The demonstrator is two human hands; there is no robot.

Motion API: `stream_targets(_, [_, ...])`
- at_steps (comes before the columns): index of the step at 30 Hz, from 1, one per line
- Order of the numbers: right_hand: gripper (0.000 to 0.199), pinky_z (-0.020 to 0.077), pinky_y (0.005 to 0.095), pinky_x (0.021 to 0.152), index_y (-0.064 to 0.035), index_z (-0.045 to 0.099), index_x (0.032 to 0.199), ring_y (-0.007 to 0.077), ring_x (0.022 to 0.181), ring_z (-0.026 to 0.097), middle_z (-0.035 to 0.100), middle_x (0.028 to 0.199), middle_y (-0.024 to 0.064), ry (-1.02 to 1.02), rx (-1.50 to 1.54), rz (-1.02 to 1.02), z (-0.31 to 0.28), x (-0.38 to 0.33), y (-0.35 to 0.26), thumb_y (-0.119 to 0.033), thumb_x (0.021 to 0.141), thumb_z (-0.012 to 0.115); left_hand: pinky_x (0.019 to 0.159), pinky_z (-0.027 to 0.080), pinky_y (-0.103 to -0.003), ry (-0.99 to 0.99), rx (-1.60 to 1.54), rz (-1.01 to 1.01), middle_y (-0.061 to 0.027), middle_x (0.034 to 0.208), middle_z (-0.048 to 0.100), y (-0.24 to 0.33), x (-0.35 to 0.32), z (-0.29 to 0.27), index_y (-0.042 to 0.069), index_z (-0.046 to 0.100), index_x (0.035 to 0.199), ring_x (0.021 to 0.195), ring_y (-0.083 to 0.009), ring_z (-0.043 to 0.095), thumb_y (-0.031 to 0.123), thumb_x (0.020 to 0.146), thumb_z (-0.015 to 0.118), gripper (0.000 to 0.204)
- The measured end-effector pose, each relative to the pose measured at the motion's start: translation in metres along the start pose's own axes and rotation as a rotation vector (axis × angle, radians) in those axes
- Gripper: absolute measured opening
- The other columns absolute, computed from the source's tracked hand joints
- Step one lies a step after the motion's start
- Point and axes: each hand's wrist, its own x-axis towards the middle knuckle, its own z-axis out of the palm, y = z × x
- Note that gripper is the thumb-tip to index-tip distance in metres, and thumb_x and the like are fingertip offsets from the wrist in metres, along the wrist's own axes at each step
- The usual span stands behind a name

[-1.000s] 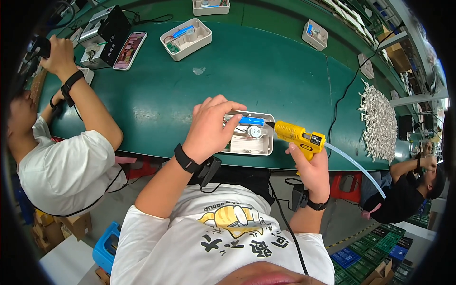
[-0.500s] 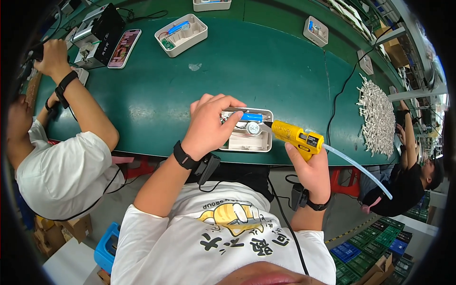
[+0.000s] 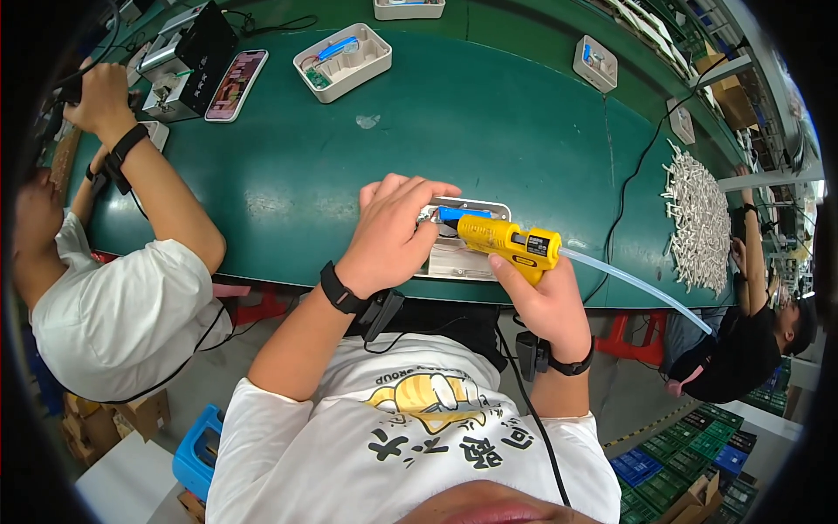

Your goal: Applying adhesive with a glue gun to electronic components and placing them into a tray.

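Observation:
My right hand [image 3: 550, 301] is wrapped round the grip of a yellow hot glue gun [image 3: 506, 240], with a long translucent glue stick [image 3: 637, 284] trailing from its back. The gun's dark nozzle points left, over the inside of a whitish plastic housing [image 3: 471, 269] at the table's near edge. Inside the housing lies a blue cylindrical battery [image 3: 465, 214], just beyond the nozzle. My left hand [image 3: 393, 223] grips the housing's left end, thumb inside near the battery and fingers along the far rim. Hand and gun hide much of the interior.
On the green table [image 3: 489, 131] sit a similar open housing [image 3: 345, 65], a phone [image 3: 236, 85] and a black-and-silver box [image 3: 188, 65]. A pile of small white parts [image 3: 697, 218] lies right, past a black cable [image 3: 624, 188]. One co-worker [image 3: 131, 262] sits left, another [image 3: 751, 323] right.
The glue gun has moved left, from the housing's right end to over its interior beside the battery. My left hand keeps its hold on the housing.

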Motion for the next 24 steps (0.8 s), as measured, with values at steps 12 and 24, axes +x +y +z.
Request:
stream_targets(12, [0.029, 0.0558, 0.0333, 0.074, 0.0022, 0.074, 0.121, 0.0185, 0.083, 0.073, 0.078, 0.096, 0.0107, 0.018, -0.093, -0.106, 0.004, 0.010, -0.015, -0.020, 0.102, 0.072, 0.105, 0.033, -0.043, -0.019, -0.016, -0.004, -0.0033, 0.111, 0.068, -0.007, 0.001, -0.004, 0.012, 0.069, 0.128, 0.111, -0.0250, 0.056, 0.011, 0.087, 0.059, 0.042])
stream_targets(24, [0.022, 0.0463, 0.0304, 0.060, -0.0011, 0.064, 0.115, 0.0142, 0.065, 0.057, 0.071, 0.103, 0.0135, 0.407, 0.725, -0.135, -0.022, -0.011, 0.085, -0.021, 0.108, 0.061, 0.104, 0.049, -0.047, -0.118, 0.118, -0.002, -0.0179, 0.127, 0.060, 0.011, 0.026, -0.030, 0.000, 0.054, 0.144, 0.125, -0.0367, 0.058, 0.039, 0.067, 0.092, 0.093])
